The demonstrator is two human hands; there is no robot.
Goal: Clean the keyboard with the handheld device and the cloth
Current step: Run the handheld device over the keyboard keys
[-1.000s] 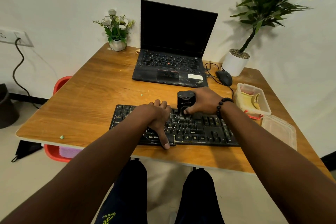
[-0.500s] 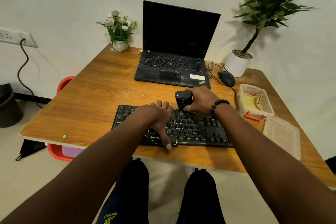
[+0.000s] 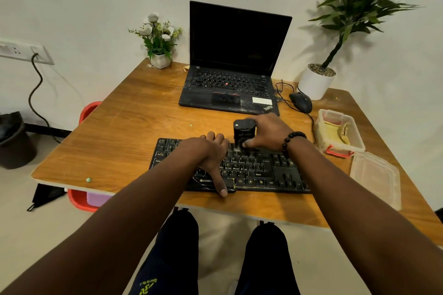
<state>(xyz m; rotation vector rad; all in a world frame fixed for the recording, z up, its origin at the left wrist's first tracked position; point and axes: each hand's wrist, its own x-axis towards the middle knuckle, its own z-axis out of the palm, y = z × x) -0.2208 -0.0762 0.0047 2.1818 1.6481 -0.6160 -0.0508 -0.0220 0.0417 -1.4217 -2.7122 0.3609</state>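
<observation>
A black keyboard [image 3: 259, 170] lies near the front edge of the wooden table [image 3: 124, 141]. My right hand [image 3: 268, 132] grips a small black cylindrical handheld device [image 3: 243, 130], held upright with its lower end on the keyboard's top key rows. My left hand [image 3: 211, 158] lies flat on the left half of the keyboard, thumb down at its front edge. A yellow cloth [image 3: 335, 132] lies folded inside a clear plastic box [image 3: 357, 143] at the right of the table.
A black laptop [image 3: 235, 84] stands open behind the keyboard. A wired mouse [image 3: 300, 102] and a white potted plant [image 3: 316, 81] sit at the back right, a small flower pot [image 3: 160, 60] at the back left. The box's clear lid [image 3: 376, 179] lies front right.
My right hand has slid the device slightly left along the top rows of the keyboard. My left hand has stayed in place on the keys.
</observation>
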